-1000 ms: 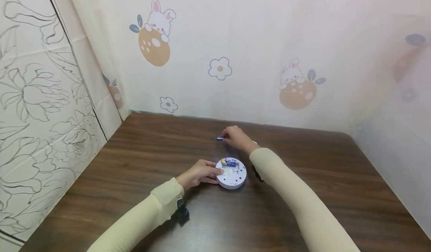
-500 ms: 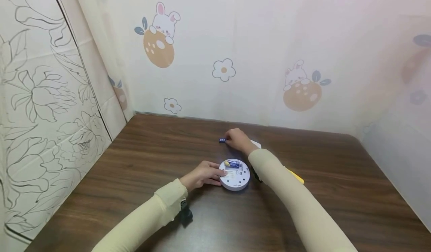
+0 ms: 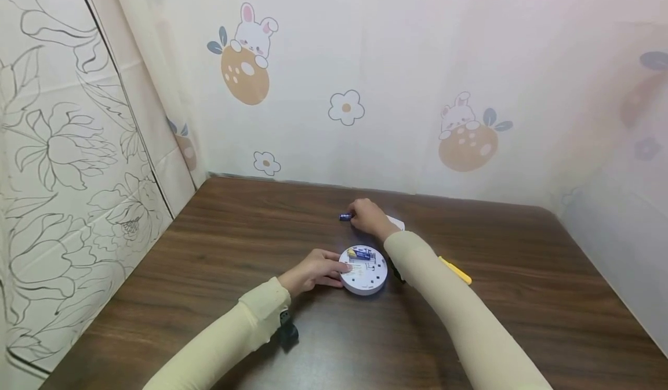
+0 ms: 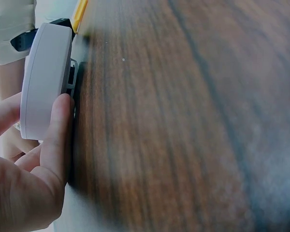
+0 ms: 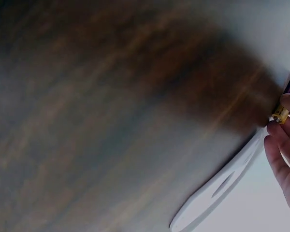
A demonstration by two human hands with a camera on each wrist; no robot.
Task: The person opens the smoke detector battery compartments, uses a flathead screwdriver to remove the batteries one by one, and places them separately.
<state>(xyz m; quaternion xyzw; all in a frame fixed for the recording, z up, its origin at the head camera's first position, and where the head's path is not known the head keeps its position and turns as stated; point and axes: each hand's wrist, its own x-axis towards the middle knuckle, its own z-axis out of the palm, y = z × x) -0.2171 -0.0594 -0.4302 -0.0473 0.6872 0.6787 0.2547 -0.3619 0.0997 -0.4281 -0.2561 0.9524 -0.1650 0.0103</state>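
Observation:
A round white device [image 3: 363, 283] sits on the table in the head view, its upper face showing printed marks and a battery compartment. Inside that compartment lies a blue and yellow battery [image 3: 361, 254]. My left hand [image 3: 315, 269] grips the device by its left side, thumb on the upper face and fingers along the edge; the left wrist view shows the white side wall [image 4: 46, 79] between thumb and fingers. Farther back, my right hand [image 3: 369, 216] pinches another battery [image 3: 345, 217], whose yellow end [image 5: 280, 114] shows between thumb and fingertips in the right wrist view.
A white flat piece with a slot [image 5: 227, 181] lies beside the right hand, partly hidden behind the wrist in the head view. A slim yellow tool [image 3: 456, 270] rests right of the right forearm. The patterned curtain [image 3: 313, 59] borders the table's back edge.
The head view has shifted slightly, bringing the yellow tool and more of the white flat piece into sight. Both hands keep nearly the same places, the right still with its battery.

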